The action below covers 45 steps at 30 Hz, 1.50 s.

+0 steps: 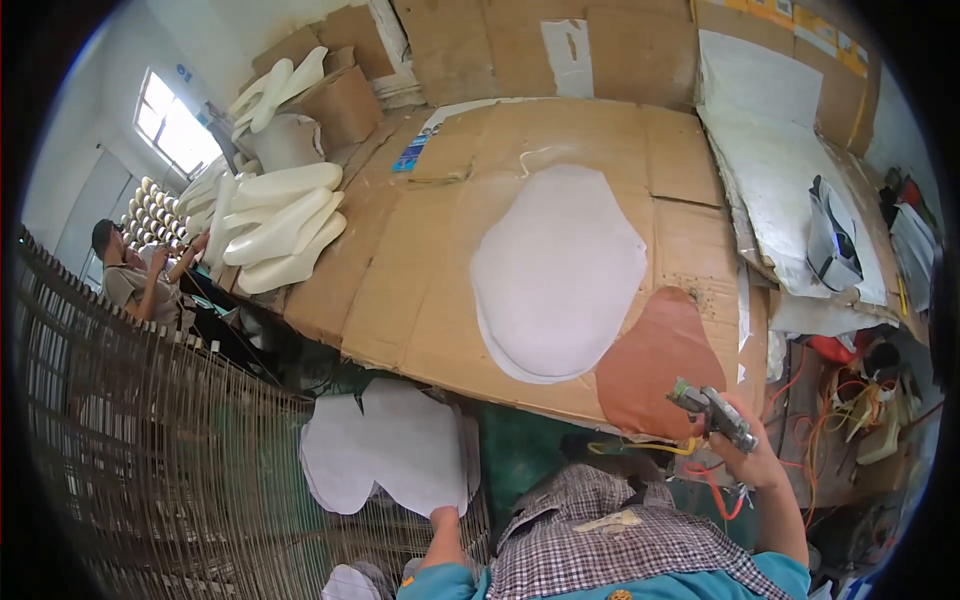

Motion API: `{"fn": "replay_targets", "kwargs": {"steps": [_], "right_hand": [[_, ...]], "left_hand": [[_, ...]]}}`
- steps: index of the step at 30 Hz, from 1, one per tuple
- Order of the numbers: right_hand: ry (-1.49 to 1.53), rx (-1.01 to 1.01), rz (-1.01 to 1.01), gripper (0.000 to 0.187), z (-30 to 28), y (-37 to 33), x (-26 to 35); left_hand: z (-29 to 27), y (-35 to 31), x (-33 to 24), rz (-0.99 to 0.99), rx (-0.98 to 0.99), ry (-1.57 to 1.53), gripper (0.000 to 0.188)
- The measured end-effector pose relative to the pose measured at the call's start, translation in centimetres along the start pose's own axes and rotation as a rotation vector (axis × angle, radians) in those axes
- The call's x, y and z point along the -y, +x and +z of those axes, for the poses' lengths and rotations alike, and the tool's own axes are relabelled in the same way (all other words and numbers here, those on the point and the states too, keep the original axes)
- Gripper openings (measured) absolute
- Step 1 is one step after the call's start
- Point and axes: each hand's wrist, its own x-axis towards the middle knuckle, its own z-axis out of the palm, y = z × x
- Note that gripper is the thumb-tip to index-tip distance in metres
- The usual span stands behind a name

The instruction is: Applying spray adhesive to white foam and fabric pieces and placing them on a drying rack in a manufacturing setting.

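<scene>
My right hand (748, 458) is closed around a metal spray gun (716, 414), held over the near right corner of the cardboard-covered table (400, 290). A red-orange hose (722, 500) hangs below the gun. Down at the left, my left hand (445, 516) grips the near edge of a pale cut sheet (400, 455) with a notched outline; its fingers are mostly hidden by the sheet. On the table lies a pale lilac-grey cut piece (560, 270), seemingly in layers. Beside it, a reddish-brown rounded piece (660, 360) rests close to the spray gun.
A wire rack (150, 430) fills the left side. Several cream shoe-like forms (285, 220) are piled at the table's far left. Another person (140, 275) works beyond. At right are a white-covered board (760, 170), a grey-white strapped object (835, 235) and tangled hoses (830, 410).
</scene>
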Motion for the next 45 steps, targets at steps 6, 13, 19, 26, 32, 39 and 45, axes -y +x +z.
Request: {"fn": "replay_targets", "kwargs": {"steps": [6, 13, 19, 26, 32, 39, 45], "right_hand": [[-0.096, -0.172, -0.212, 0.053, 0.6, 0.7, -1.2], [-0.202, -0.162, -0.140, 0.048, -1.5, -3.5, -0.8], [-0.121, -0.293, -0.202, 0.046, -1.3, -3.7, -0.8], [-0.229, -0.274, -0.152, 0.047, -3.1, -5.8, -0.2], [-0.104, -0.146, -0.134, 0.048, -2.2, -5.4, -0.6], [-0.153, -0.305, -0.135, 0.048, -3.0, -6.3, 0.0], [-0.195, -0.383, -0.170, 0.046, -3.6, -7.1, 0.3]], "left_hand": [[8.6, 2.5, -2.7, -0.965, -0.461, 0.656, 0.015], [17.5, 6.6, -4.4, -0.704, -0.225, 0.516, 0.025], [18.6, 6.6, -2.7, -0.708, -0.196, 0.570, 0.028], [16.4, 4.2, -1.4, -0.837, -0.255, 0.668, 0.020], [16.3, 3.7, -1.0, -0.864, -0.251, 0.662, 0.020], [18.6, 4.0, -1.8, -0.785, -0.233, 0.587, 0.024], [17.7, 3.8, -0.8, -0.844, -0.227, 0.652, 0.023]]}}
